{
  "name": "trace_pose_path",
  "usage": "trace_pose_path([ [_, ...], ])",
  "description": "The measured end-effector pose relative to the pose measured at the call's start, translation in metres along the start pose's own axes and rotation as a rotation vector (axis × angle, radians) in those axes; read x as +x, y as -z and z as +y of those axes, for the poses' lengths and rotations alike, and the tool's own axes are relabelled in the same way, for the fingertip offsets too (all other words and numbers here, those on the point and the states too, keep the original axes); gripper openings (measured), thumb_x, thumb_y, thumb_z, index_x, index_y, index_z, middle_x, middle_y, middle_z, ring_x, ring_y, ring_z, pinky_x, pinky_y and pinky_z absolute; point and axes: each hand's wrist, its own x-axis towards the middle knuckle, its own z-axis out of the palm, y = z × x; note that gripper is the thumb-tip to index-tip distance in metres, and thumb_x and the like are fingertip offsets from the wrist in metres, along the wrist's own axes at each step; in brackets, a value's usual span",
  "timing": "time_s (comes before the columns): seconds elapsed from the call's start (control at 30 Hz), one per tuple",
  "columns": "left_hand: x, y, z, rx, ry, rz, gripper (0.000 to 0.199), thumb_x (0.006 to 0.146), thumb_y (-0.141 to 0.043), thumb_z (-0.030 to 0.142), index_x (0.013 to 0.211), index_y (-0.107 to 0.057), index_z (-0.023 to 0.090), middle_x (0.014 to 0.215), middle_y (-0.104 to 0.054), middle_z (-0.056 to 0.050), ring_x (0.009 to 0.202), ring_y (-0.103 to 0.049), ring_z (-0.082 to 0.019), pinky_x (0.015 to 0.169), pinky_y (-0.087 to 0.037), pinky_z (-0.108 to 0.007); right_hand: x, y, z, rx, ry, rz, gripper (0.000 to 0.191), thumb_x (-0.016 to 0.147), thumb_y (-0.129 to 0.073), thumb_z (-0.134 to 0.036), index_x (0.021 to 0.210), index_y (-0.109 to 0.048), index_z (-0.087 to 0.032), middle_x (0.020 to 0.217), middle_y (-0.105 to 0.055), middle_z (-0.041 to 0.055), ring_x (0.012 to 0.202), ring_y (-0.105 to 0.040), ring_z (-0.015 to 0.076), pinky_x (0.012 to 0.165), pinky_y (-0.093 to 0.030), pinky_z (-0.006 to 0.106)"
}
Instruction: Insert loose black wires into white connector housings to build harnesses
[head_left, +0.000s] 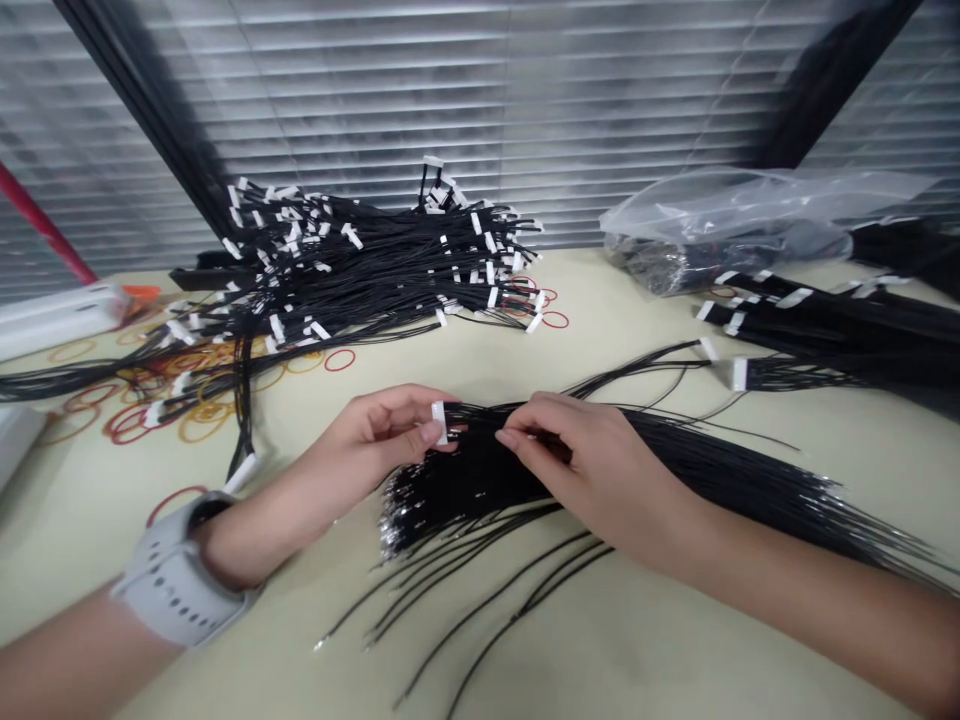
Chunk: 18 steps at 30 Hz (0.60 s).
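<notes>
My left hand (394, 435), with a grey watch strap on its wrist, pinches a small white connector (440, 422) between thumb and fingers. Thin black wires run from the connector to the right. My right hand (570, 445) is closed, thumb and index finger pressed together just right of the connector; it is too small to tell which wire they hold. Under both hands lies a thick bundle of loose black wires (487, 480), its metal-tipped ends showing at the left and far right. Several single wires fan out toward the front.
Finished-looking cables with white connectors (375, 250) are heaped at the back left. Red and yellow rubber bands (202, 420) lie around them. A clear plastic bag (675, 240) and more black cables (877, 325) rest at the right, before window blinds (487, 100).
</notes>
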Motion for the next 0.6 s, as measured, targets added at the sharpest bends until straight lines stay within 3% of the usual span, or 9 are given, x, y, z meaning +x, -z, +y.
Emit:
trace_pose_path([
  [0.6,0.0019,-0.001,0.0014,0.031,-0.016,-0.016,0.016,0.08,-0.058,0.02,0.096,-0.061,0.019,0.082,-0.065,0.0,0.076,-0.057,-0.009,0.07,-0.042,-0.016,0.0007,-0.0011,0.0016,0.012,0.076,-0.021,0.011,0.081,-0.05,-0.013,0.073,-0.056,-0.017,0.066,-0.056,-0.004,0.05,-0.041,0.0049,0.048,-0.031,0.019],
])
